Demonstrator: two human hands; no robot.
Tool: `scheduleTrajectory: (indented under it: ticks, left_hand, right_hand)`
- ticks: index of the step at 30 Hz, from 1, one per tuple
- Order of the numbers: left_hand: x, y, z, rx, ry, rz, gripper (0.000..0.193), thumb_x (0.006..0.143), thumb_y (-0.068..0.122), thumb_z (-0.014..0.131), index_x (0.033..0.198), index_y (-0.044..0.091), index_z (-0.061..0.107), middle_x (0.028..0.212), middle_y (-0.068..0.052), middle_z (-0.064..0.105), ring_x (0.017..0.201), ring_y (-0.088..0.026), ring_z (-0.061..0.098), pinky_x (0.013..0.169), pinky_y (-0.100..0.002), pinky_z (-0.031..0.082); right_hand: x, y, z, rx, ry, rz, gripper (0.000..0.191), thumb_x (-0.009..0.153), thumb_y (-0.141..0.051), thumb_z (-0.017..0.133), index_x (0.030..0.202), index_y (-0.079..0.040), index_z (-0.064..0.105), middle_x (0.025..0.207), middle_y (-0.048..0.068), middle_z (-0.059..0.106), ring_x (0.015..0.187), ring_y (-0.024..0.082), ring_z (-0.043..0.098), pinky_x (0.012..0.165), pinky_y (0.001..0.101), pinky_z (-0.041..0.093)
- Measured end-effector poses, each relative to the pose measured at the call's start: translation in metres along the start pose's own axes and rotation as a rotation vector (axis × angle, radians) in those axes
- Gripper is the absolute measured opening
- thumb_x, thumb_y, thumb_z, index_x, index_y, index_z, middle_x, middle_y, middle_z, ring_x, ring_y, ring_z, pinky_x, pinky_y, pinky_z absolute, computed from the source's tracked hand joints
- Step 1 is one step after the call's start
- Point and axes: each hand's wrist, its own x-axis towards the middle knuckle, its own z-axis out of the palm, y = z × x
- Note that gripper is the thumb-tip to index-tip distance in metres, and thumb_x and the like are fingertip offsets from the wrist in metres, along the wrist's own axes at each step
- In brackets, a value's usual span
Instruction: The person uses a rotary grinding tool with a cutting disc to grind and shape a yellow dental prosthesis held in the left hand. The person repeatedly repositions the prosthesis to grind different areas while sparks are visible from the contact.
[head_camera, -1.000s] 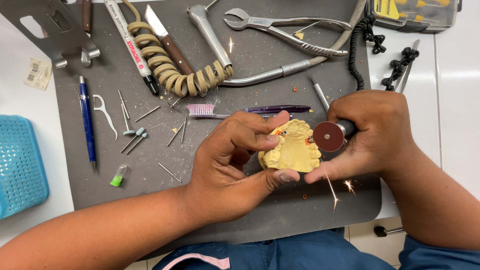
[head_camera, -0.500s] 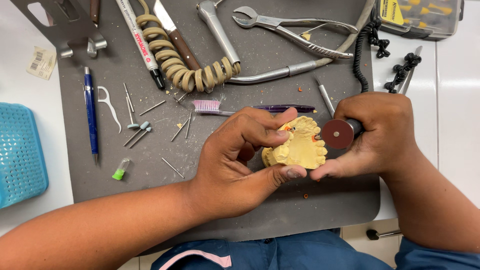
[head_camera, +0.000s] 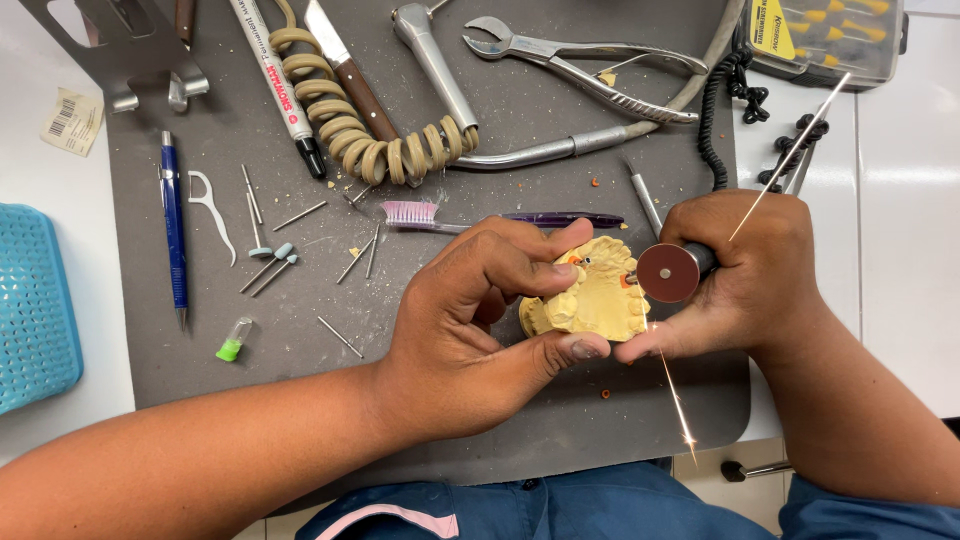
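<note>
Grey mat (head_camera: 200, 380), left hand (head_camera: 470, 330) pinching yellow dental cast (head_camera: 597, 300), right hand (head_camera: 745, 275) curled (fist-tight) round disc grinder (head_camera: 668, 272)

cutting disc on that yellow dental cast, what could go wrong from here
1. The cutting disc sits close to the left hand thumb gripping the yellow dental cast; a slip could likely cut it.
2. Sparks stream toward the person's lap and could sting or scorch cloth.

Handpiece body (head_camera: 700, 262) hidden inside right hand (head_camera: 750, 280); blue basket (head_camera: 35, 310) cut off at left edge.
</note>
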Motion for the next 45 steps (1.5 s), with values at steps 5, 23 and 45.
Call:
scheduleTrajectory:
  ticks: [5,23,45]
  left_hand:
    - [0.0003,0.0010,-0.0009,0.013,-0.010,-0.002,0.034,0.098,0.004,0.082,0.119,0.003,0.055,0.129,-0.013,0.058,0.144,-0.027,0.057,0.121,-0.031,0.054]
    - [0.0009,0.0010,-0.0004,0.009,-0.008,-0.003,0.033,0.098,0.003,0.082,0.118,0.003,0.056,0.128,-0.013,0.059,0.143,-0.027,0.057,0.121,-0.031,0.054]
    - [0.0021,0.0031,0.0003,0.040,-0.009,0.015,0.033,0.098,0.004,0.082,0.117,0.003,0.055,0.128,-0.013,0.059,0.144,-0.028,0.057,0.120,-0.031,0.056]
  right_hand:
    - [0.0004,0.0002,0.0014,-0.006,0.017,-0.010,0.077,0.043,-0.076,0.084,0.062,-0.007,0.057,0.054,0.005,0.049,0.049,0.021,0.053,0.048,0.0320,0.037]
    - [0.0004,0.0009,0.0019,0.000,0.015,-0.011,0.076,0.043,-0.075,0.086,0.063,-0.007,0.058,0.055,0.005,0.050,0.050,0.020,0.053,0.049,0.0314,0.037]
    - [-0.0015,0.0046,0.0022,0.003,0.026,-0.033,0.077,0.048,-0.079,0.082,0.064,-0.008,0.059,0.056,0.003,0.054,0.051,0.017,0.056,0.048,0.0290,0.040]
